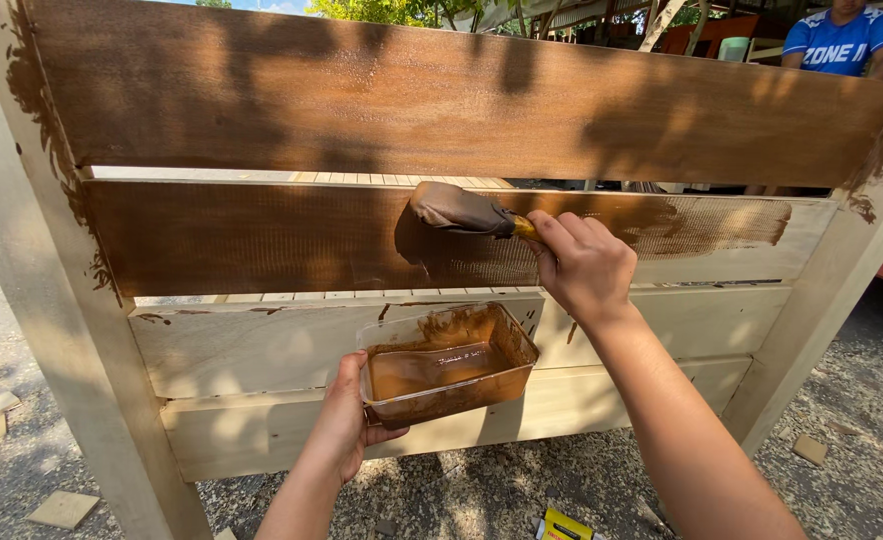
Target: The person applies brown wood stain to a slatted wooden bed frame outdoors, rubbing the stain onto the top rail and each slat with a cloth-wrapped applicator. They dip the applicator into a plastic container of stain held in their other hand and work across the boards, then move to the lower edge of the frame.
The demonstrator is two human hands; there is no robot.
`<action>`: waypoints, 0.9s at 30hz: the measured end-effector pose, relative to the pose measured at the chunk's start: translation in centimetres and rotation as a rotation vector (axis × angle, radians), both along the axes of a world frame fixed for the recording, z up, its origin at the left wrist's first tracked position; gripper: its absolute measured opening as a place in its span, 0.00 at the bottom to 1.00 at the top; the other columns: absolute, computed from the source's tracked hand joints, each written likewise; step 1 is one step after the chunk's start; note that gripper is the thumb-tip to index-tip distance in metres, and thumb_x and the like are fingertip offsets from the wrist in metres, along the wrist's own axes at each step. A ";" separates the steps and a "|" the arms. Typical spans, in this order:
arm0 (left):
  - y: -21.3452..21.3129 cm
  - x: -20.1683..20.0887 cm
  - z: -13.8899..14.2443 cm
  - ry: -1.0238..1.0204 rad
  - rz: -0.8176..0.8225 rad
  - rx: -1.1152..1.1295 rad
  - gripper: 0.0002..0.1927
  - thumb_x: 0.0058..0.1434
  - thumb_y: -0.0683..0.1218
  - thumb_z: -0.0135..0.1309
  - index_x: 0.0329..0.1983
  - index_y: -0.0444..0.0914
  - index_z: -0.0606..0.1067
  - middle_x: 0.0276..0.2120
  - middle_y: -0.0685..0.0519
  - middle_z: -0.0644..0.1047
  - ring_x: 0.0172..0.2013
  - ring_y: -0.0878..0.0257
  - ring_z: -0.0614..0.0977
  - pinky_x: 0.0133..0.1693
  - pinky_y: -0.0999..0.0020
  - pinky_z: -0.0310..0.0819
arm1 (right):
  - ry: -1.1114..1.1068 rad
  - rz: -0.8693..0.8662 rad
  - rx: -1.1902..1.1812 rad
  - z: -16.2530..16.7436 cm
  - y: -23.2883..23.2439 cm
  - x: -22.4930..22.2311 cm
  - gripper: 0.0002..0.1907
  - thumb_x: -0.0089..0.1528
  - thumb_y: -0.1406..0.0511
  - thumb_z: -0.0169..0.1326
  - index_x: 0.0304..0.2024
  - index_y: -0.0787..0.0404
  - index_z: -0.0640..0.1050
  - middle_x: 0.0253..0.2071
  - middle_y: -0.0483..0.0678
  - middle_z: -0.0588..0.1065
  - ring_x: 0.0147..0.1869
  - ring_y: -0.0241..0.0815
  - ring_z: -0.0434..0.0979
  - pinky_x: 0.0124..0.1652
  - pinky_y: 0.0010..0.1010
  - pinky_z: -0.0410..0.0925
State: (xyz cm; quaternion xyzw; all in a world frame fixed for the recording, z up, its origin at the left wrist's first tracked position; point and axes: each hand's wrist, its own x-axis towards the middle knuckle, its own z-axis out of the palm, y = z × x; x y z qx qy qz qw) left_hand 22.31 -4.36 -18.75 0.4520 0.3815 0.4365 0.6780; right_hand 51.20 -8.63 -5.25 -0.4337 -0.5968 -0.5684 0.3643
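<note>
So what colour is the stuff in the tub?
Brown, a muddy wood-stain brown in the clear tub, seen from the head camera.

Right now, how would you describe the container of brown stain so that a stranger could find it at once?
Look at the big wooden slatted frame standing on the gravel. In front of its pale lower boards, the left hand holds a clear plastic tub by its corner. It alone holds liquid brown stain, with smears up its walls; the right hand holds a brush higher up.

four slats (261, 235), one brush (461, 210), one tub (448, 365)
</note>
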 end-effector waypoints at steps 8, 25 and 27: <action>-0.3 -0.8 -0.5 -0.031 -0.012 -0.010 0.35 0.65 0.66 0.32 0.65 0.40 0.64 0.49 0.43 0.80 0.41 0.56 0.86 0.31 0.62 0.85 | 0.124 -0.084 0.028 -1.2 -3.5 4.9 0.13 0.61 0.65 0.66 0.49 0.54 0.83 0.35 0.43 0.76 0.37 0.44 0.77 0.34 0.34 0.70; -0.3 -1.5 -2.0 -0.028 0.010 0.025 0.35 0.68 0.67 0.30 0.65 0.38 0.62 0.48 0.39 0.80 0.39 0.54 0.87 0.30 0.63 0.87 | 0.128 -0.057 -0.051 -4.2 -1.8 4.4 0.15 0.60 0.66 0.66 0.50 0.49 0.83 0.36 0.40 0.77 0.39 0.40 0.78 0.35 0.33 0.71; -0.2 -1.3 -2.2 -0.027 0.007 0.027 0.35 0.68 0.67 0.30 0.64 0.38 0.63 0.48 0.40 0.80 0.39 0.54 0.86 0.30 0.62 0.86 | 0.293 -0.143 -0.067 -6.2 -4.2 9.7 0.12 0.64 0.63 0.66 0.50 0.48 0.83 0.37 0.39 0.79 0.38 0.41 0.80 0.34 0.33 0.70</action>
